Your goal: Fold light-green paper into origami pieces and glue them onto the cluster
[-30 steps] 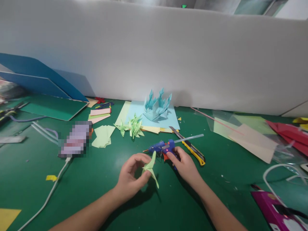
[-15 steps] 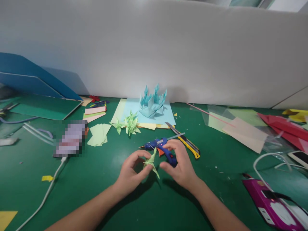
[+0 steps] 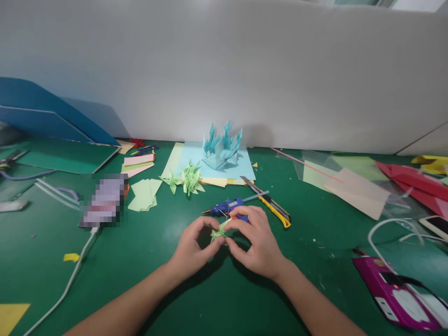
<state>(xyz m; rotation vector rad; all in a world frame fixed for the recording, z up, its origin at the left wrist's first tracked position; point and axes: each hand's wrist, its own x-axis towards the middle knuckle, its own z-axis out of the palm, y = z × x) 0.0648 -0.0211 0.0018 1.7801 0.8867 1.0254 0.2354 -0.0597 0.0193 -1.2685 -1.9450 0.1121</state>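
A small light-green folded paper flower is pinched between the thumb and fingers of my left hand. My right hand meets it from the other side, thumb and fingertips closed on its petals, so part of the flower is hidden. Just beyond my hands lies a blue glue gun, its handle partly covered by my right hand. More green paper flowers sit farther back, beside a stack of light-green paper pieces.
A yellow utility knife lies with its blade out, right of the glue gun. Behind stands a blue folded-paper piece on paper sheets. A phone with a white cable is at left, a magenta power strip at right.
My right hand has moved left and closed on the flower's petals, which it was apart from before. My left hand keeps its pinch in nearly the same place.
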